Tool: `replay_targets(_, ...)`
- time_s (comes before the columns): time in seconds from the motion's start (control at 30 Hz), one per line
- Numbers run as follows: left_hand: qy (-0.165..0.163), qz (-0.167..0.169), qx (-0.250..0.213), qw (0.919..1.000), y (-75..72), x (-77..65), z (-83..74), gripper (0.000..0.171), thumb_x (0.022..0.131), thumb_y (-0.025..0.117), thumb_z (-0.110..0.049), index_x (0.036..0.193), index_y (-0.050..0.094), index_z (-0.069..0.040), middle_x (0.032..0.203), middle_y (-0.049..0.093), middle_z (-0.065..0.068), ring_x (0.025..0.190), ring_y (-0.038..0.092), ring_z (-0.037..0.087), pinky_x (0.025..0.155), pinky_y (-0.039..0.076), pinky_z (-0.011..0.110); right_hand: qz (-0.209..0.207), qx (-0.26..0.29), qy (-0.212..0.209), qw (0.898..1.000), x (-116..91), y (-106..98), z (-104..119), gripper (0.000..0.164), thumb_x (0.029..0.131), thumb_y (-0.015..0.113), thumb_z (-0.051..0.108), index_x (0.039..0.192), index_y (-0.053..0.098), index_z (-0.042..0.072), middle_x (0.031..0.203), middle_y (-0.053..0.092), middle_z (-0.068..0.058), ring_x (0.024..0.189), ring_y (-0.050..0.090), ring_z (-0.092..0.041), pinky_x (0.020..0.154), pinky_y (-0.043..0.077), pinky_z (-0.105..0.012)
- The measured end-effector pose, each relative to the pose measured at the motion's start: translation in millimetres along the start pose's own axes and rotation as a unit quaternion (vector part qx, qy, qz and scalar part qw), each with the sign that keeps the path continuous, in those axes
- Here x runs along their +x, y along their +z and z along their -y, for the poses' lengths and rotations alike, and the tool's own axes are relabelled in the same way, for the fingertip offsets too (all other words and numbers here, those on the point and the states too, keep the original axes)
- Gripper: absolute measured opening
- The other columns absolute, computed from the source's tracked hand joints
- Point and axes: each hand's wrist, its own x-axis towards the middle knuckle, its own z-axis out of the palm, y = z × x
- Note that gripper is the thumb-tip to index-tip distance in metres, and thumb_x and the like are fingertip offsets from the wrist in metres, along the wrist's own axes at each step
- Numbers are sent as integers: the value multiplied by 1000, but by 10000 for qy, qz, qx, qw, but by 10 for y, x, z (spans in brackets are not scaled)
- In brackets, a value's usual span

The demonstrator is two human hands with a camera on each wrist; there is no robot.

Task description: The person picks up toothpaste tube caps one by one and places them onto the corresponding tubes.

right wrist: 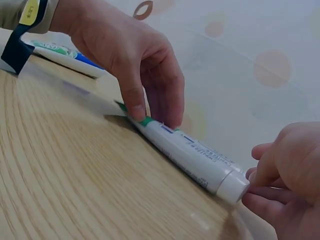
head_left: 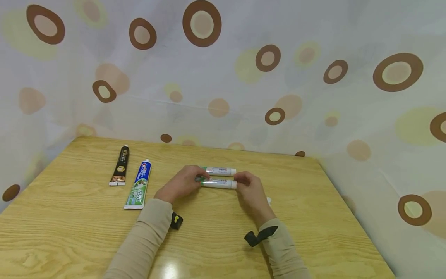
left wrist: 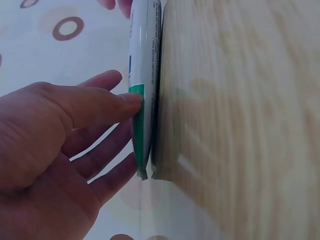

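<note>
Two white toothpaste tubes with green tail ends lie side by side on the table, the near tube point(head_left: 219, 183) and the far tube point(head_left: 220, 171), both caps pointing right. My left hand point(head_left: 184, 181) holds them near the tails: the thumb point(left wrist: 131, 102) presses the green part of the near tube, the other fingers reach down behind the pair. At the other end my right hand point(head_left: 251, 190) has its bent fingertips right at the white cap point(right wrist: 233, 187) of the near tube and beside the far tube's cap. The far tube is mostly hidden in the right wrist view.
Left of my hands lie a blue and green toothpaste tube point(head_left: 138, 186) and a black toothpaste tube point(head_left: 120, 166). A small white thing point(head_left: 269, 200) shows partly behind my right wrist. The wooden table point(head_left: 216, 240) meets a patterned cloth point(head_left: 223, 128) at the back and sides.
</note>
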Motion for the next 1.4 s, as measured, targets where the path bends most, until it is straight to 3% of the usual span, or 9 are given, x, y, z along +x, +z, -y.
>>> replay_targets(0.23, -379, 48, -327, 9987, -65, -62, -21, 30, 90, 64, 1, 116, 73, -12, 125, 67, 7, 119, 59, 22, 103, 47, 43, 167, -10, -198, 9997, -27, -95, 91, 27, 95, 56, -5, 121, 64, -4, 126, 63, -22, 121, 60, -34, 100, 50, -39)
replay_targets(0.43, -535, -71, -608, 9967, -199, -147, -10, 27, 94, 65, -7, 119, 71, -14, 127, 66, 7, 124, 56, 27, 106, 43, 48, 77, 148, -475, 9987, -62, -269, 197, 25, 99, 54, -2, 121, 63, -5, 126, 62, -25, 119, 60, -35, 98, 52, -35)
replay_targets(0.7, -605, -420, -720, 9947, -445, -345, 17, 32, 97, 60, -11, 129, 64, -14, 137, 59, 8, 128, 51, 32, 104, 43, 53, -240, 370, -362, 9984, -150, -577, 304, 23, 101, 51, 1, 121, 62, -3, 124, 61, -24, 102, 63, -4, 96, 53, -28)
replay_targets(0.77, -616, -495, -729, 9942, -497, -397, 28, 34, 98, 59, -10, 131, 63, -14, 139, 59, 8, 129, 51, 32, 104, 43, 53, -279, 379, -360, 9982, -173, -648, 296, 24, 101, 51, 2, 122, 61, -5, 123, 61, -23, 101, 63, -2, 95, 53, -26)
replay_targets(1.17, -823, -727, -383, 9932, -688, -661, 107, 37, 99, 58, -12, 136, 59, -12, 138, 58, 13, 128, 51, 36, 102, 43, 54, -402, 354, -115, 9985, -271, -891, 221, 27, 103, 48, 7, 124, 59, -7, 114, 63, -5, 109, 63, -15, 92, 54, -26)
replay_targets(1.4, -1342, -655, -347, 9882, -825, -810, 147, 42, 100, 56, -13, 141, 52, -7, 143, 52, 19, 131, 48, 41, 99, 45, 55, -61, -99, 72, 9999, -310, -991, 210, 28, 103, 46, 5, 124, 59, -8, 123, 60, -20, 112, 60, -24, 95, 54, -34)
